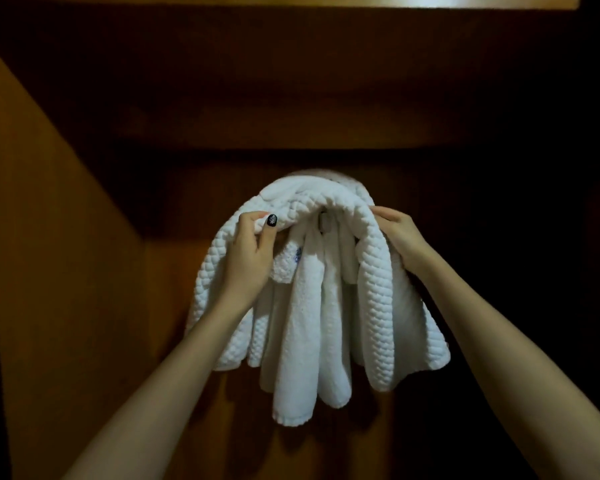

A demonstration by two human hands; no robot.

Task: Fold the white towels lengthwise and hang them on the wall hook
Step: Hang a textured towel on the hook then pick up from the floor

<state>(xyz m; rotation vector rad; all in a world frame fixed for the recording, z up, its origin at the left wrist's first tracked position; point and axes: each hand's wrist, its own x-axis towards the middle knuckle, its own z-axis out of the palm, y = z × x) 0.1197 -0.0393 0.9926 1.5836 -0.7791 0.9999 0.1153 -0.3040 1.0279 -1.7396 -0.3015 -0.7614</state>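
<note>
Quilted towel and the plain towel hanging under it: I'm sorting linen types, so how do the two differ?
The quilted towel has a raised, bumpy weave; the plain towel has a fine, even pile. The quilted towel arches wide over the top, gripped by the left hand and right hand; the plain towel hangs in narrow folds underneath. The plain towel's bottom edge reaches lower than the quilted towel's. Both are white.

"How many hands were there?"

"2: the left hand and the right hand, with 1 black-painted thumbnail."

"Towels?"

"1 white quilted cloth towel outermost. The smoother white terry towels beneath overlapped too much to count."

"Hooks?"

"1 small grey metal hook."
</note>
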